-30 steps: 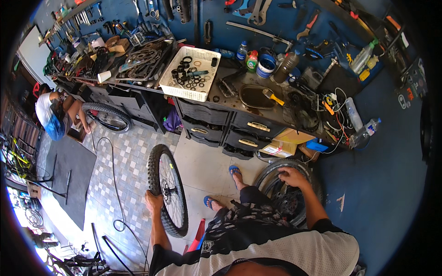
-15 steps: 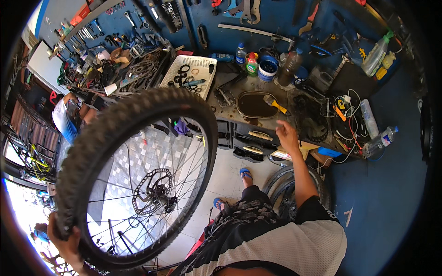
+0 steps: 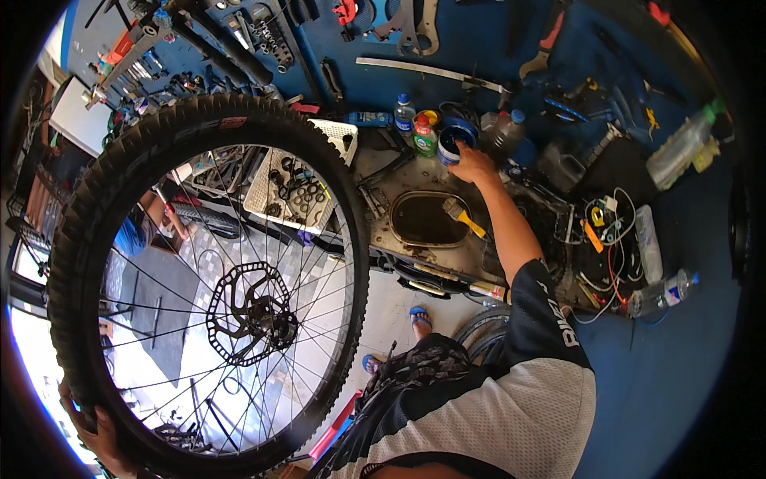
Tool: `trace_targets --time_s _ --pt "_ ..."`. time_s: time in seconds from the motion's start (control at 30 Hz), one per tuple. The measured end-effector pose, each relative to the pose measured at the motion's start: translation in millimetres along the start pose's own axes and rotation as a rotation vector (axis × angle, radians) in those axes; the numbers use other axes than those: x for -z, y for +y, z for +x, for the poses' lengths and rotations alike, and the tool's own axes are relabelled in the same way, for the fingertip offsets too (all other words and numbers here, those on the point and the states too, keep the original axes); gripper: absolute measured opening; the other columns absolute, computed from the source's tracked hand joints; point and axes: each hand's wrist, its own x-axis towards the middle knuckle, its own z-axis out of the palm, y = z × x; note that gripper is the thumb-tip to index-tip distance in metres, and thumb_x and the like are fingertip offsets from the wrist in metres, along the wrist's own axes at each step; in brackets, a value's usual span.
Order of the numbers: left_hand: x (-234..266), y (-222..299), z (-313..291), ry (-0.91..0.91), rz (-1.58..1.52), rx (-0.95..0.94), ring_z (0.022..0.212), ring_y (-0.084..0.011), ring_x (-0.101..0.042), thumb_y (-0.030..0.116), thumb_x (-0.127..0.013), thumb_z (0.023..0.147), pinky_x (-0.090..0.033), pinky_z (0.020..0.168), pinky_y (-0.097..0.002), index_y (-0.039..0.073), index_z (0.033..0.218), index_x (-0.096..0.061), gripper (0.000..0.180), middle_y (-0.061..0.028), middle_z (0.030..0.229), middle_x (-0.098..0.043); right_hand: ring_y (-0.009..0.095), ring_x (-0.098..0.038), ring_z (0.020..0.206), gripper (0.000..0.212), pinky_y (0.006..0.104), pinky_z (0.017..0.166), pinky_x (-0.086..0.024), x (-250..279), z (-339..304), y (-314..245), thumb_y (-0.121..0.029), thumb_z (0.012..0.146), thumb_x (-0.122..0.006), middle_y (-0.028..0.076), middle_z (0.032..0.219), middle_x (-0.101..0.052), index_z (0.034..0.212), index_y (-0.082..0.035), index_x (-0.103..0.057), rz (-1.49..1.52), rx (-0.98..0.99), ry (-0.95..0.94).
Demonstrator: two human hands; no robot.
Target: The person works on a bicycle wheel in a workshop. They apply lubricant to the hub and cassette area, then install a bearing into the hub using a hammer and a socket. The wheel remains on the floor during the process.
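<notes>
A bicycle wheel (image 3: 64,263) with a knobby black tyre and a disc rotor (image 3: 251,313) stands tilted on my left side. My left hand (image 3: 104,439) grips its tyre at the lower left, fingers wrapped round the outer edge. Over the workbench, my right hand (image 3: 472,166) reaches to a blue-and-white tub (image 3: 448,159), its index finger stretched down into the opening. Nothing shows in that hand; its other fingers are partly hidden. Close by lie an oval tray of dark liquid (image 3: 427,219) and a yellow-handled brush (image 3: 464,217) resting on its rim.
Bottles (image 3: 404,112) stand beside the tub, and a white basket of small parts (image 3: 263,188) sits left along the bench. Tools hang on the blue wall (image 3: 471,48). Cables (image 3: 614,239) and a clear bottle (image 3: 662,294) lie at the right. Another person (image 3: 144,231) is behind the wheel.
My right hand has moved forward from the bench's front edge to the tub, its finger now in it. The wheel has turned to face me more, still in my left hand.
</notes>
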Motion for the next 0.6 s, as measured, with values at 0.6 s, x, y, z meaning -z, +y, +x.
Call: trace_targets --time_s 0.6 --pt "-38 167 0 -0.03 -0.051 -0.071 0.131 -0.0327 -0.053 0.046 -0.074 0.088 -0.039 0.11 -0.0433 0.002 0.157 -0.032 0.091 -0.0233 0.143 -0.053 0.02 -0.076 0.069 0.054 0.0357 0.075 -0.059 20 43 -16 -0.05 0.086 -0.074 0.01 0.086 -0.079 0.11 -0.002 -0.076 -0.014 -0.113 -0.525"
